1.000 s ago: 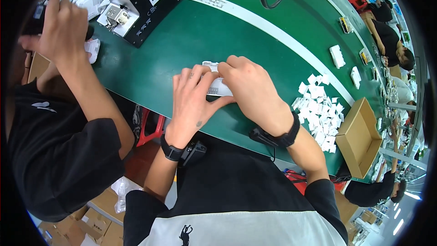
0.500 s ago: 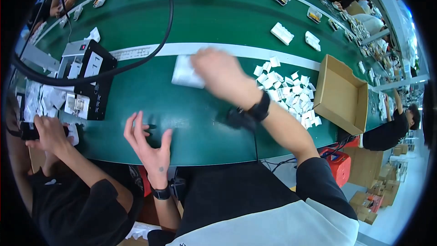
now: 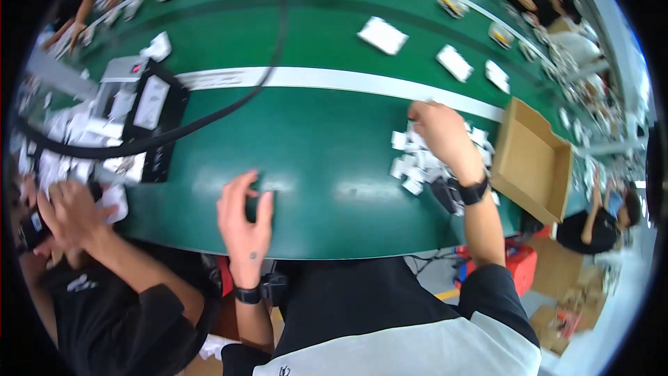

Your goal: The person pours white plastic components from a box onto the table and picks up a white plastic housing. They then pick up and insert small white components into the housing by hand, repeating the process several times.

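Pieces, white, lie heaped right of centre, likely for easy reach by the right hand, whose grip blur hides, while the left hand, lower left of centre, curves empty, fingers parted.

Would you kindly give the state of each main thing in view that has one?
Left hand: open, nothing visibly held
Right hand: at the white pieces, grip unclear
White pieces: loosely heaped
Cardboard box: open-topped
Black machine: red light lit
Black cable: hanging, curved
Three white casings, upper right: lying apart
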Demonstrator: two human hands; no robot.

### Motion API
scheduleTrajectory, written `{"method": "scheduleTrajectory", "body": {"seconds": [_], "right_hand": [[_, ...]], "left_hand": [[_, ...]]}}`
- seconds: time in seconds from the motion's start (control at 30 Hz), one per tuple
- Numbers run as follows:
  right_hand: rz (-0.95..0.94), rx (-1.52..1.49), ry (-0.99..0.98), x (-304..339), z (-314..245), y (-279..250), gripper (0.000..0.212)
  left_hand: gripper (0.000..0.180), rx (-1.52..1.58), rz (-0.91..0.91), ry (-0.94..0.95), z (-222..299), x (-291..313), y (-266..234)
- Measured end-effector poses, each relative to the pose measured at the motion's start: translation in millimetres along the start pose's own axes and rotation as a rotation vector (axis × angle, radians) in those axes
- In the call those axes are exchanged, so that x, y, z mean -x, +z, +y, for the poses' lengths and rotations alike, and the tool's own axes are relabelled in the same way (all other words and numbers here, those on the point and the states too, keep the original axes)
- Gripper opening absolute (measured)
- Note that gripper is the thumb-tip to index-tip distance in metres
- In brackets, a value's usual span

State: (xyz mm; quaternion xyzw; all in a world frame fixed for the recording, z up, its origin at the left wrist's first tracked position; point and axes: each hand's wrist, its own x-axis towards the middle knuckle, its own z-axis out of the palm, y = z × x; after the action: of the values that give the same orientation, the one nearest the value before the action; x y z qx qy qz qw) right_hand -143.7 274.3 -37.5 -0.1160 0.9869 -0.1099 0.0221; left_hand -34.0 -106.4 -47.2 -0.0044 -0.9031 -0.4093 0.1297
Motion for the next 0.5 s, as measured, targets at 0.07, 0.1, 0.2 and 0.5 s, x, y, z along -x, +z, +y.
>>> {"method": "scheduleTrajectory", "body": {"seconds": [0.07,0.1,0.2,0.5], "right_hand": [[-0.01,-0.09,-0.045,1.4,-7.2,-10.5,0.031],[-0.032,-0.121,-0.043,4.5,-11.6,-17.7,0.032],[0.004,-0.251,-0.092,5.3,-37.2,-32.1,0.018],[0.054,-0.268,-0.126,-6.7,-55.9,9.8,0.006]], "left_hand": [[0.037,-0.064,-0.005,0.04,2.5,-0.6,3.2],[0.036,-0.039,-0.01,0.038,0.9,-2.4,8.9],[0.034,-0.017,-0.029,0.066,-1.4,-4.4,11.2],[0.024,-0.018,-0.012,0.055,-4.4,-5.8,1.1]]}}
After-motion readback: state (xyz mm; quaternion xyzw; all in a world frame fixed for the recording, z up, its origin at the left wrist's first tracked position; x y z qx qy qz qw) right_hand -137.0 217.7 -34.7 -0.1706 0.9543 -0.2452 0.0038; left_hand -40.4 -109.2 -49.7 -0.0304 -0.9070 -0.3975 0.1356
